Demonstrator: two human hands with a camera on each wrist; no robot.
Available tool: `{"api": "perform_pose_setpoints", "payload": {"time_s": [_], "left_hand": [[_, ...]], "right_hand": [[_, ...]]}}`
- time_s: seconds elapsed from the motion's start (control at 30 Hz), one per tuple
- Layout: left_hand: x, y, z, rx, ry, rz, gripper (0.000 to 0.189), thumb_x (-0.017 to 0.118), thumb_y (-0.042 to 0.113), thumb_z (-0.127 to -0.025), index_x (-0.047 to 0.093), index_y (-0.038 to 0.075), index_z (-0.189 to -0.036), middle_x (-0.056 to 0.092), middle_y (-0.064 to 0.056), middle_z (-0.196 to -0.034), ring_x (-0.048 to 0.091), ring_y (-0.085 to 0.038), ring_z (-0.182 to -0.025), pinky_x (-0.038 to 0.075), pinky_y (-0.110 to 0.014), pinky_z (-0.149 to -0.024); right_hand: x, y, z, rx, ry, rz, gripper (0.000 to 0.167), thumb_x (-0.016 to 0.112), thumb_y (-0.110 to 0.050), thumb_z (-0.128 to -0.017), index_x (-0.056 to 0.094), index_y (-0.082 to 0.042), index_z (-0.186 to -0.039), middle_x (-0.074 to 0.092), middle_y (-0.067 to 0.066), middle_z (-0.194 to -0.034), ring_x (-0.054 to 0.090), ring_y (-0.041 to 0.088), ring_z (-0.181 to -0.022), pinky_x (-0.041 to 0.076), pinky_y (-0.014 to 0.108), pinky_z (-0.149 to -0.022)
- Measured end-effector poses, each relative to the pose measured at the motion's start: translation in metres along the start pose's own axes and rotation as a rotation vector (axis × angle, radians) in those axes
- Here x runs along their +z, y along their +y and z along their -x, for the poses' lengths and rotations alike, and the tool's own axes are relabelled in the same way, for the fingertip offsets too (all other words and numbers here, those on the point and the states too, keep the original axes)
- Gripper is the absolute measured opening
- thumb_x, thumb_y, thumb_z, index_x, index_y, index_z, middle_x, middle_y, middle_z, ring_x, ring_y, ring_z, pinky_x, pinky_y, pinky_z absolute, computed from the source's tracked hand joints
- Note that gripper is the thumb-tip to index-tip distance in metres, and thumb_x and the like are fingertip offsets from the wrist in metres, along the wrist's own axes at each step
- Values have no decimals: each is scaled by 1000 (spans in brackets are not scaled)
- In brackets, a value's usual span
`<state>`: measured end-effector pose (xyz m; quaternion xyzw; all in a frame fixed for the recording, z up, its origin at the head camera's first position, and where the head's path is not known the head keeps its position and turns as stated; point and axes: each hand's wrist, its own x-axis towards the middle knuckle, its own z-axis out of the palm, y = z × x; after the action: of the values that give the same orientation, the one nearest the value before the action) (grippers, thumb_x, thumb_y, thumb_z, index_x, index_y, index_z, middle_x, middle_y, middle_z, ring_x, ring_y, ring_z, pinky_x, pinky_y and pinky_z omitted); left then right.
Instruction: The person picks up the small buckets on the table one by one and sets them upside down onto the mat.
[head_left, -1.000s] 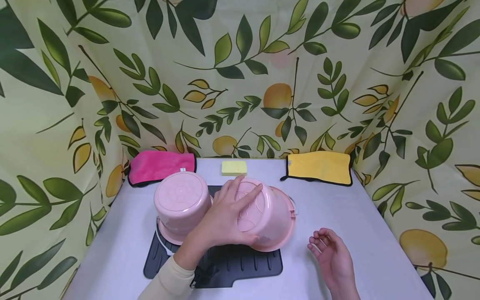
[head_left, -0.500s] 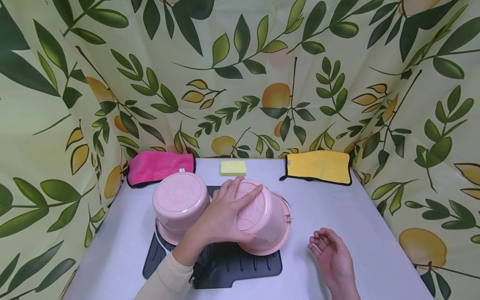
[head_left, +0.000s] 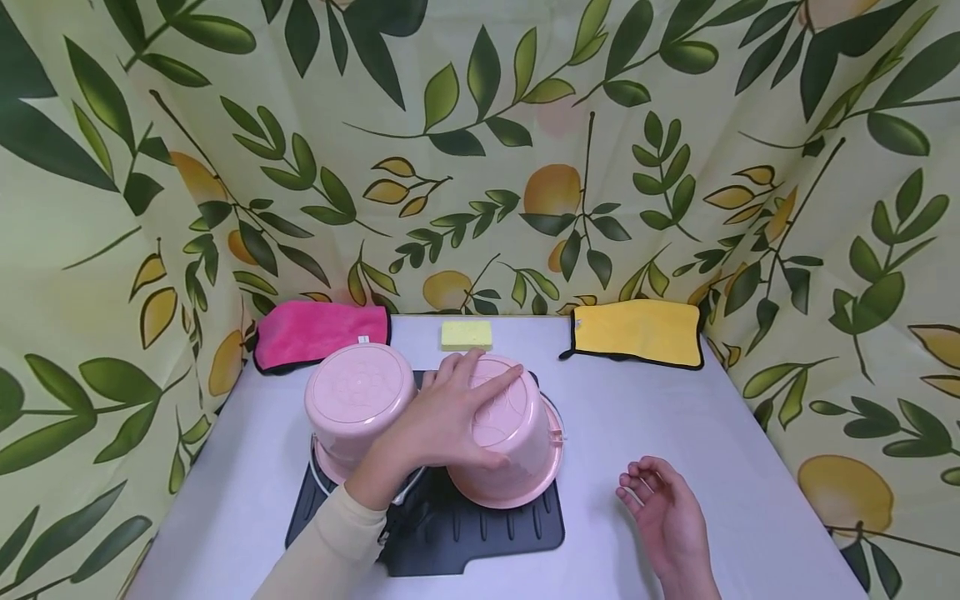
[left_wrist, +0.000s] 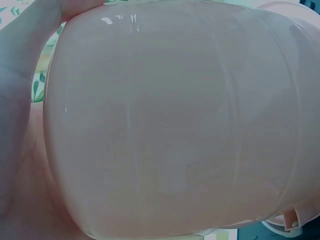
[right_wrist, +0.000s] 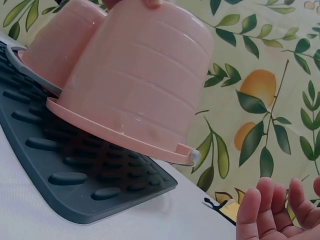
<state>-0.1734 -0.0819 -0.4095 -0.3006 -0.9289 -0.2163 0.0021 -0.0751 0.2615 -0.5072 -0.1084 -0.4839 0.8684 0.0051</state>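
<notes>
My left hand (head_left: 442, 421) grips an upside-down pink bucket (head_left: 525, 446) around its base, fingers on the far side and thumb on the near side. That bucket is a little tilted, its rim close over the right half of a dark ridged drying mat (head_left: 483, 537). To its left, a second pink bucket (head_left: 360, 392) stands bottom up on the mat, with its white handle hanging down. In the left wrist view the held bucket's wall (left_wrist: 175, 120) fills nearly everything. My right hand (head_left: 667, 517) is off to the right, fingers loosely bent and holding nothing.
At the back of the white table (head_left: 645, 425) lie a pink cloth (head_left: 322, 333), a yellow sponge (head_left: 467, 336) and a yellow cloth (head_left: 637, 333) with black edging. A leaf-and-fruit patterned curtain (head_left: 480, 167) encloses the back and sides.
The held bucket has moved left over the mat and tipped more upright, its rim turning downward, with my left hand on it. My right hand has stayed in place.
</notes>
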Motion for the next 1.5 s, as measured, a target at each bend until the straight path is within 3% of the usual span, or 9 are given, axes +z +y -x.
{"api": "perform_pose_setpoints", "payload": {"time_s": [0.37,0.73,1.1,1.5], "left_hand": [[-4,5,-4,-47,-66,-10,109,80,79,-72,33,54,-168,21,-16,-177,24,-41,-156,35,-77,-112],[-2,6,-23,-28,-161,-19,110,80,79,-73,34,50,-168,24,-17,-175,20,-42,-159,26,-76,-119],[0,10,-26,-18,-184,-34,111,84,77,-73,34,50,-168,22,-17,-176,19,-44,-159,28,-70,-118],[6,18,-25,8,-181,-84,111,83,79,-74,36,47,-169,24,-18,-175,20,-47,-158,27,-72,-118]], "right_hand": [[-1,1,-1,4,15,10,36,40,-32,-120,69,-12,-108,66,1,-101,66,19,-95,59,33,-88],[-1,3,-2,3,20,20,37,39,-31,-120,69,-13,-108,66,1,-101,66,18,-94,59,33,-88],[-4,2,-2,-16,-57,-29,39,37,-27,-120,71,-12,-106,67,2,-101,66,19,-94,59,33,-87],[-3,1,-1,-6,-13,-3,38,39,-30,-120,70,-13,-107,66,1,-101,66,18,-95,59,33,-88]]}}
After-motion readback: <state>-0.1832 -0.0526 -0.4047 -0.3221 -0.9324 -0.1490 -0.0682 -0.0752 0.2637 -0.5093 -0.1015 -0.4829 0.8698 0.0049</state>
